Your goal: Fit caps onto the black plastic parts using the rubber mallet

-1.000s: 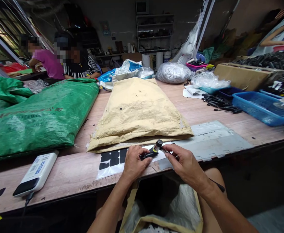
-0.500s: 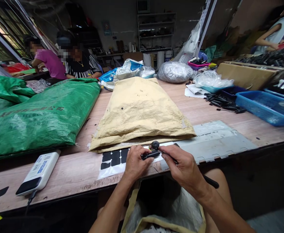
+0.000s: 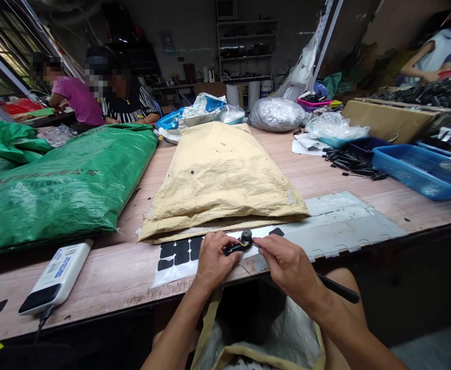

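My left hand (image 3: pixel 215 259) pinches a small black plastic part (image 3: pixel 233 249) at the table's front edge. In my right hand (image 3: pixel 287 257) is a small hammer with a dark round head (image 3: pixel 246 236); its black handle (image 3: pixel 339 289) sticks out past my wrist. The hammer head is at the black part, though whether they touch I cannot tell. Beneath my hands lies a white sheet with black rounded-square stickers (image 3: pixel 181 254). Just behind them rests a full cream woven sack (image 3: pixel 225 174). Below the edge, an open cream-rimmed sack (image 3: pixel 287 329) sits at my lap.
A green sack (image 3: pixel 63 190) and a white power bank with a cable (image 3: pixel 55 275) lie left. To the right are a grey plate (image 3: pixel 348 221), loose black parts (image 3: pixel 354 163) and a blue tray (image 3: pixel 421 172). Several people work farther back.
The hammer head has come down slightly onto or close over the black part, and its handle end now reaches farther right. My left hand keeps its hold; the view has shifted a little.
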Demonstrator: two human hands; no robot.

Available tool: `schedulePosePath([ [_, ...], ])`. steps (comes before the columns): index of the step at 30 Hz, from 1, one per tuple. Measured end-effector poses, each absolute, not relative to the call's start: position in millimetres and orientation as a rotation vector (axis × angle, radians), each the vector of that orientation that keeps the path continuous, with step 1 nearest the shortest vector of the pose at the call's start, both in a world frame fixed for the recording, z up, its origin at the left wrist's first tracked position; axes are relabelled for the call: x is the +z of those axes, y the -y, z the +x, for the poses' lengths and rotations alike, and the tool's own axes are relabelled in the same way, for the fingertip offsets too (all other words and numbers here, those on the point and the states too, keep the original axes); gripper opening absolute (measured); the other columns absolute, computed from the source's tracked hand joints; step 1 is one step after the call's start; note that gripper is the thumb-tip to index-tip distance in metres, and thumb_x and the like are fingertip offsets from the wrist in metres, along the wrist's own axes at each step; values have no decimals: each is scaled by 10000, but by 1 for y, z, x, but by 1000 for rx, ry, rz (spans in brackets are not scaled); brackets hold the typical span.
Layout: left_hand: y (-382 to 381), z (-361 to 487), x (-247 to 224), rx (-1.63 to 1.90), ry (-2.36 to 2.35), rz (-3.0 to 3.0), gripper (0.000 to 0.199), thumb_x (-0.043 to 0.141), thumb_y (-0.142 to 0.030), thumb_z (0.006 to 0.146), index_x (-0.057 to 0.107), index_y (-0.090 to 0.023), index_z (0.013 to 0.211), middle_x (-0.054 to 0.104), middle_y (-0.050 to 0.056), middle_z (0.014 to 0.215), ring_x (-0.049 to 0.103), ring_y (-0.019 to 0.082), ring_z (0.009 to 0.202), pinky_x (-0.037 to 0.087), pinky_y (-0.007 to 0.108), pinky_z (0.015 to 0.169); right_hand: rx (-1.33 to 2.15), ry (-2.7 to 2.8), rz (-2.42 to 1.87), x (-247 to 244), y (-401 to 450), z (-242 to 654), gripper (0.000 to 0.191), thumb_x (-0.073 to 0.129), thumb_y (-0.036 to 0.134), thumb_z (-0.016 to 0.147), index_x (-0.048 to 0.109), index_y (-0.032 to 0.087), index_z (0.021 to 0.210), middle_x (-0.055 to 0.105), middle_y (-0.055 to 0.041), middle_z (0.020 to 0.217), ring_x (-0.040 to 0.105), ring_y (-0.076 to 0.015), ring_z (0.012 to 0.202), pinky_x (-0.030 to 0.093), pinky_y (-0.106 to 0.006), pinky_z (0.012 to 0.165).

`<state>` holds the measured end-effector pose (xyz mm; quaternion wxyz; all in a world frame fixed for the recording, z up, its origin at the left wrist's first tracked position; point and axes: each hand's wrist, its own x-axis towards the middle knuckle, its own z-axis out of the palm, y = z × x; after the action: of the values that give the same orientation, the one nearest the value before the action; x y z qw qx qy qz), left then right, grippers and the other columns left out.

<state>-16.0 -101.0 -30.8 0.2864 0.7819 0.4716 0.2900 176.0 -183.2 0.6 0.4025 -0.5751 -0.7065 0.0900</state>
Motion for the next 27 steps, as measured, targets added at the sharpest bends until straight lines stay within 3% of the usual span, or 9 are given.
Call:
schedulePosePath([
  [6,102,-16,-28,767,-1260,2087,139,778,-222,745,781,-249,882,704,20,855,552,240,911,404,372,857,111,1739,-1529,-1,179,203,292,505,181,969,704,247,1172,740,-57,1075,687,-219,987,536,-354,886],
  [17,103,-18,-27,755,-1220,2097,141,777,-239,789,788,-266,927,706,13,887,560,242,953,396,399,895,-242,1995,-1459,-28,164,269,260,547,117,935,744,239,1054,730,-51,1029,623,-225,995,490,-398,892],
  [23,104,-21,-27,841,-1112,2151,131,738,-223,845,750,-237,975,717,18,960,572,231,970,398,381,896,-120,2095,-1403,7,167,211,284,701,336,890,690,249,1159,682,-73,1136,556,-265,1090,423,-435,952],
  [27,106,-22,-27,847,-1074,2185,113,716,-231,874,737,-245,984,730,10,969,570,232,973,382,383,908,-40,2242,-1459,7,158,184,284,715,430,880,677,227,1074,666,-68,1051,523,-261,1052,378,-425,925],
])
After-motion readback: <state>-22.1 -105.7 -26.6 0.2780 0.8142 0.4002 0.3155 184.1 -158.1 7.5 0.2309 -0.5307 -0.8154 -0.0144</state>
